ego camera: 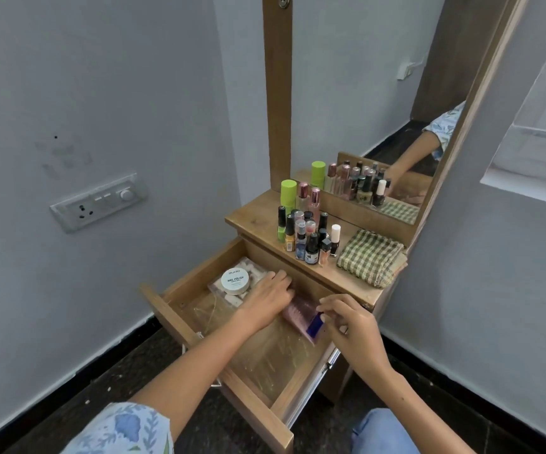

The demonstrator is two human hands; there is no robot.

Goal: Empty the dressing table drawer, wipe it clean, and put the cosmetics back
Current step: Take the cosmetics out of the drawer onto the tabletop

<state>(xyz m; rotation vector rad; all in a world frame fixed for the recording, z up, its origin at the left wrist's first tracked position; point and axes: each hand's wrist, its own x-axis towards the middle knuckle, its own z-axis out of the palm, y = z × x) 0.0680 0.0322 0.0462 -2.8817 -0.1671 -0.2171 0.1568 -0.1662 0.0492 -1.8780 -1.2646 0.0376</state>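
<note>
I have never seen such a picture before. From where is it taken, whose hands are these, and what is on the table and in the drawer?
There is no machine here. A person wears a wide-angle camera on the head, so you look down along their own arms.

The wooden drawer of a dressing table is pulled open. The left hand reaches into it and rests on a clear plastic box; whether it grips anything I cannot tell. A round white tub labelled "nail polish" sits on that box. The right hand pinches a small blue bottle in its fingers, above a pinkish packet in the drawer.

On the table top stand many nail polish bottles, and beside them lies a folded green checked cloth. Behind is a mirror.
</note>
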